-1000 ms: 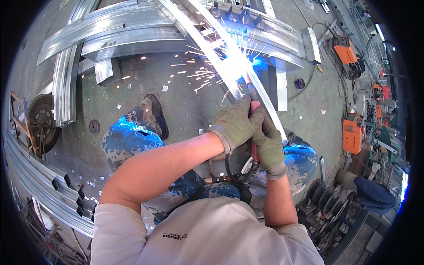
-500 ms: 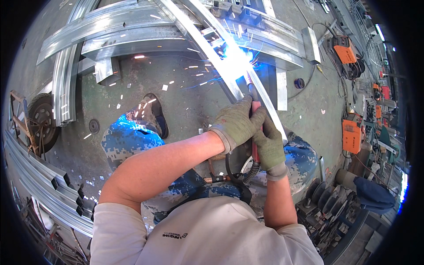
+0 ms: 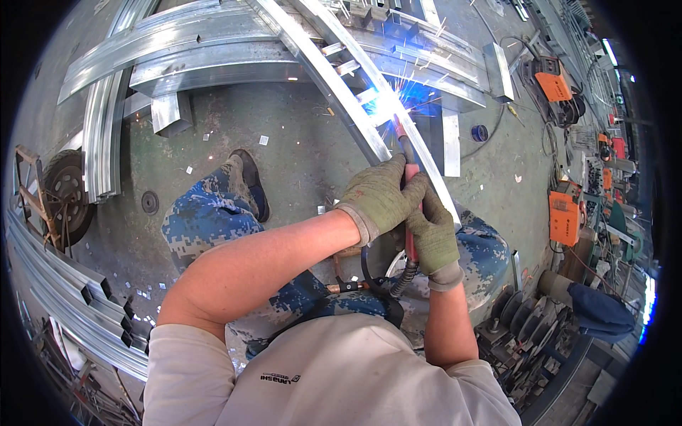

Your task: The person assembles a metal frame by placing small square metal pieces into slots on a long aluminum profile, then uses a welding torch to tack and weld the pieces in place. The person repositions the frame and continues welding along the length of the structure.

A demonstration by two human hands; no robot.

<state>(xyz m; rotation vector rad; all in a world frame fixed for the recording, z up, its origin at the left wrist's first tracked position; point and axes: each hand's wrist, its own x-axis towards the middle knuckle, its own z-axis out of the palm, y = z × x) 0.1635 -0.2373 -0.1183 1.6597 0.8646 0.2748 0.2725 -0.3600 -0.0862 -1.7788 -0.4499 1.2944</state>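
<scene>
My left hand (image 3: 380, 195), in an olive knit glove, closes on the front of a red welding torch (image 3: 411, 172). Behind it on the same handle, my gloved right hand (image 3: 434, 231) is wrapped round the grip. A bright blue-white arc with flying sparks burns at the torch tip, against the inner side of a long silvery metal rail (image 3: 429, 162). A second rail (image 3: 323, 78) runs alongside to the left, with short crosspieces (image 3: 348, 68) between the two. Glare hides the exact spot at the tip. A coiled cable sleeve (image 3: 405, 279) trails from the handle toward my lap.
Stacked metal profiles (image 3: 206, 67) lie under the rails. More square tubes (image 3: 67, 298) are piled at lower left, near a wheel (image 3: 69, 199). Orange machines (image 3: 565, 219) stand at right, with cables. A dark roll (image 3: 480, 133) sits on the floor, and discs (image 3: 522, 316) stand lower right.
The glare has shrunk and the long sparks to the left have thinned, so crosspieces show more clearly. The torch tip has shifted slightly down along the rail. Both hands keep their grip.
</scene>
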